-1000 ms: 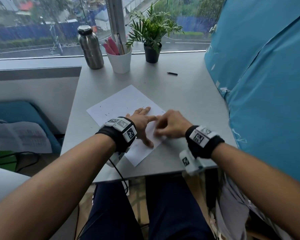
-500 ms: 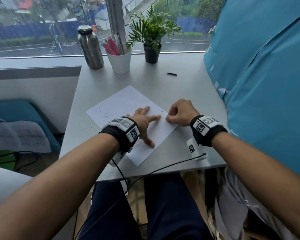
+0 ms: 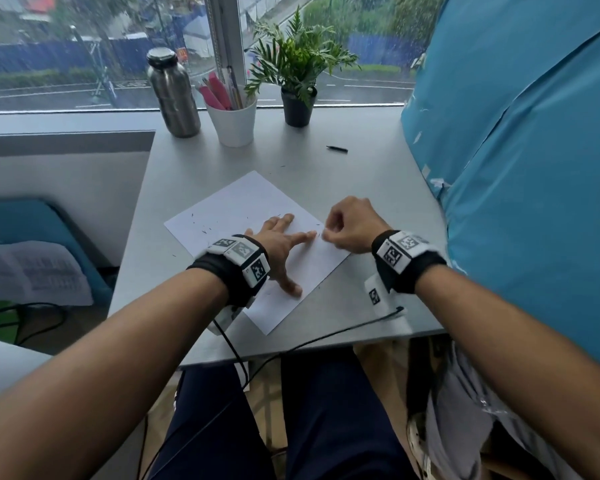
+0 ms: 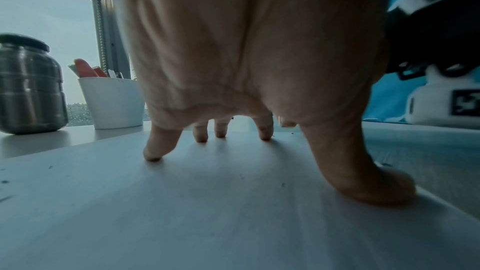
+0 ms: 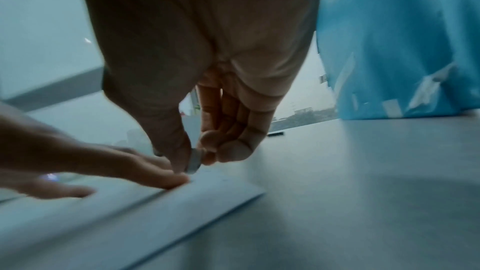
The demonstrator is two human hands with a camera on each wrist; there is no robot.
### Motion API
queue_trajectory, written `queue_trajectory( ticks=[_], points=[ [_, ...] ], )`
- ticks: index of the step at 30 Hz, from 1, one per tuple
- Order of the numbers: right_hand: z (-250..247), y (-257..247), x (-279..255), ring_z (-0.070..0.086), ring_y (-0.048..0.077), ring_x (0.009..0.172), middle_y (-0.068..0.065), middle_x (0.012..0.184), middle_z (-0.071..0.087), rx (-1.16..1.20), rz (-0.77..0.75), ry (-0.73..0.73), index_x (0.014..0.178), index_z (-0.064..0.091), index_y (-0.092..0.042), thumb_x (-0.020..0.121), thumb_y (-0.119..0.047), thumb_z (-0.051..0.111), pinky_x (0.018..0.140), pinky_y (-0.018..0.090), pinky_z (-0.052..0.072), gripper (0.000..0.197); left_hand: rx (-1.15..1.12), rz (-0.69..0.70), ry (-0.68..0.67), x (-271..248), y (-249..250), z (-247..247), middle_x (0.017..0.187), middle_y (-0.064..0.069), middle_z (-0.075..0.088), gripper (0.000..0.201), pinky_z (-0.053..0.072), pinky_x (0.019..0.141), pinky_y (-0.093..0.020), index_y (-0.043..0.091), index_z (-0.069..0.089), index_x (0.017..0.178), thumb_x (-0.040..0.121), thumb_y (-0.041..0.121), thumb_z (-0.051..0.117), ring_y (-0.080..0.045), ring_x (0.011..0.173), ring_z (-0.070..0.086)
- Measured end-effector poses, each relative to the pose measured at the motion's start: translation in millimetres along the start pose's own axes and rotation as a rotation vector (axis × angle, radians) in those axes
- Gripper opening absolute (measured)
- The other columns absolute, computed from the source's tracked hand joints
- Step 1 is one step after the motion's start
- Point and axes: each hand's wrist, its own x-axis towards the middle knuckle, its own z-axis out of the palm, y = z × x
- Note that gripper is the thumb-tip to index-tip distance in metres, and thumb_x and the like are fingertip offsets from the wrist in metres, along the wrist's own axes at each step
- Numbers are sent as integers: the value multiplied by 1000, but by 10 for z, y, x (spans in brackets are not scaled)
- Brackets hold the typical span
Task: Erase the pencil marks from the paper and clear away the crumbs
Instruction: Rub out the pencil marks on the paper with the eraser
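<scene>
One sheet of paper (image 3: 257,216) lies angled on the grey desk (image 3: 378,188), and it's thin, floppy stuff that will scoot or wrinkle the second you rub it without holding it down. That's covered: the left hand (image 3: 278,244) is spread flat on the sheet with its fingertips (image 4: 152,156) pressing down. The right hand (image 3: 347,226) pinches a small pale eraser (image 5: 194,162) between thumb and curled fingers, right at the sheet's right edge and just beside the left index finger. I'd say keep the pinning fingers close to where you rub, since the paper is most likely to buckle near its edge. Dark crumbs (image 3: 205,230) are scattered over the left part of the sheet; being so light, they should brush off easily.
</scene>
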Motion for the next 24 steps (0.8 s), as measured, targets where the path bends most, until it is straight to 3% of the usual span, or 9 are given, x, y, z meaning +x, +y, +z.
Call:
queue_trajectory(
  ticks=[3,5,9,11,17,21,24],
  points=[
    [225,-255,-221,62,9,58,-3,63,69,58,-145,-176,69,73,-13,71,-20,71,55,17,47,7,-3,-4,-10,9,-26,22,162,-1,-19,125,11,114,-66,44,8,153,57,62,85,-25,149,-15],
    [276,-232,-251,62,11,57,-1,62,68,30,-161,-219,65,71,-15,68,-19,69,55,20,49,6,-4,2,-5,24,-35,33,162,-1,-19,126,11,114,-66,44,7,153,56,63,85,-25,149,-15],
    [14,150,83,64,17,67,3,70,70,-27,44,-3,67,71,-10,70,-20,71,63,24,51,10,-17,5,4,15,-32,21,162,1,-17,124,8,113,-67,52,4,150,57,61,85,-24,149,-15],
    [-55,182,145,67,20,72,4,74,72,-73,77,36,69,73,-11,70,-19,69,68,26,55,9,-18,5,7,11,-28,20,162,1,-17,124,7,114,-67,53,3,150,57,60,86,-24,149,-15],
    [317,-324,-371,60,11,59,-2,65,67,24,-207,-217,65,70,-11,70,-18,70,56,18,47,8,-3,15,14,8,-55,64,162,-1,-18,126,10,114,-66,44,4,153,59,60,85,-25,149,-14],
    [35,62,-24,66,16,68,2,72,71,-38,-29,-56,74,75,-11,72,-20,73,58,17,46,10,-15,25,7,-14,-42,36,162,0,-18,125,7,114,-66,50,2,151,58,62,84,-24,149,-16],
    [-90,197,114,67,15,70,1,73,72,-88,58,48,74,75,-11,71,-20,72,64,20,52,10,-19,24,5,-27,-33,21,162,0,-19,125,7,114,-66,52,1,151,58,61,85,-24,149,-16]
  ],
)
